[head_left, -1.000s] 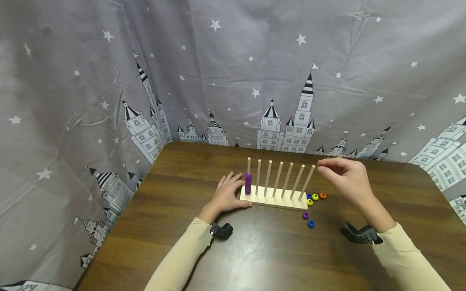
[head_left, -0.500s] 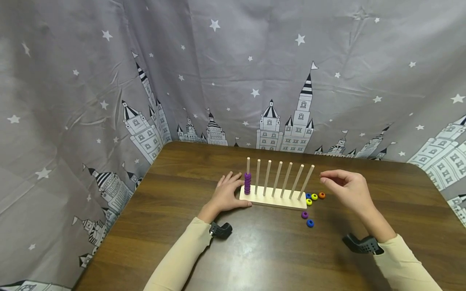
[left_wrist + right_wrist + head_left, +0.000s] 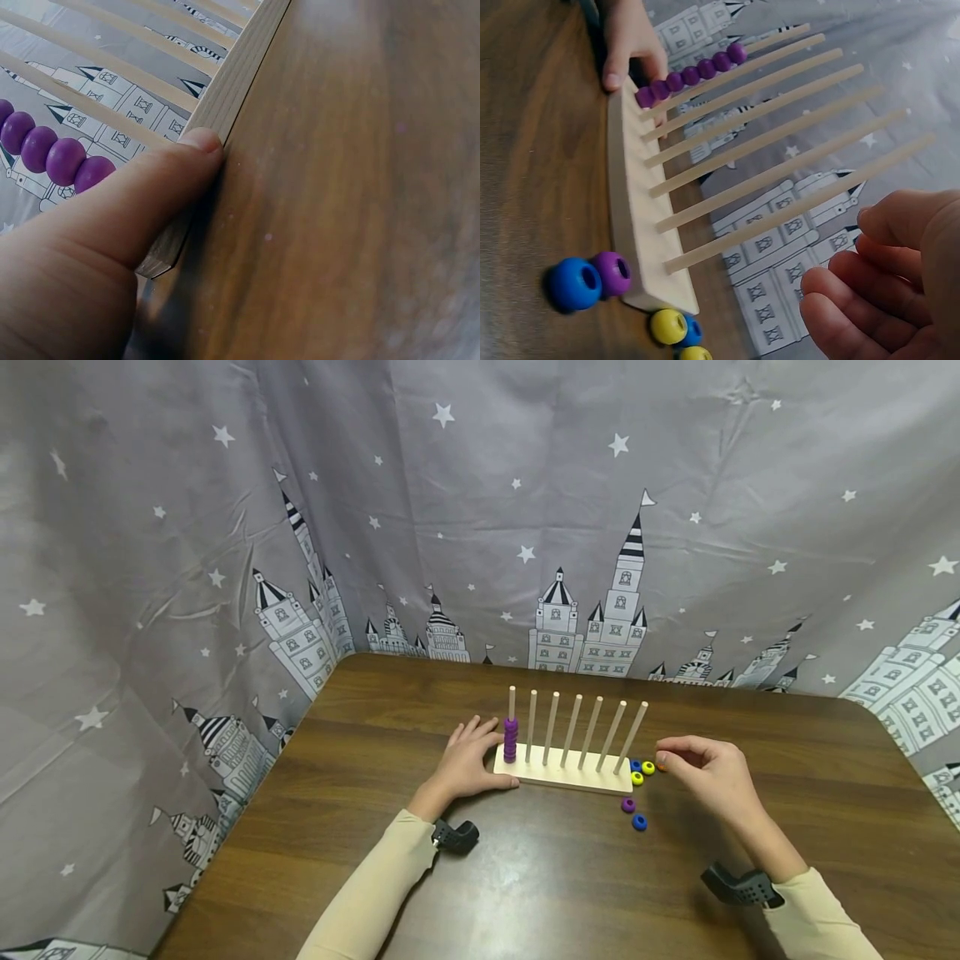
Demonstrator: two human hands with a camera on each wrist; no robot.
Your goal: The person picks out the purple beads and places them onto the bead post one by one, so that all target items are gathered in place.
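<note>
A pale wooden peg stand [image 3: 564, 769] with several upright pegs sits on the table. Purple beads [image 3: 511, 741] are stacked on its leftmost peg. My left hand [image 3: 468, 763] grips the stand's left end, thumb against the front edge. My right hand [image 3: 712, 777] hovers right of the stand, thumb and index finger close together, the other fingers loosely curled; nothing shows between them. Just below its fingertips an orange bead [image 3: 662, 768] is partly hidden. Near the stand's right end lie two yellow beads [image 3: 648, 767], a blue bead [image 3: 692, 330], a loose purple bead [image 3: 628, 805] and another blue bead [image 3: 639, 822].
The brown wooden table [image 3: 525, 877] runs back to a grey curtain [image 3: 480, 510] printed with castles and stars. A black wrist device [image 3: 456, 837] sits on the left wrist, and a similar black device [image 3: 741, 887] on the right.
My right hand has come down from beside the top of the rightmost peg to just above the orange bead, covering part of it. The left hand and the stand stay in place.
</note>
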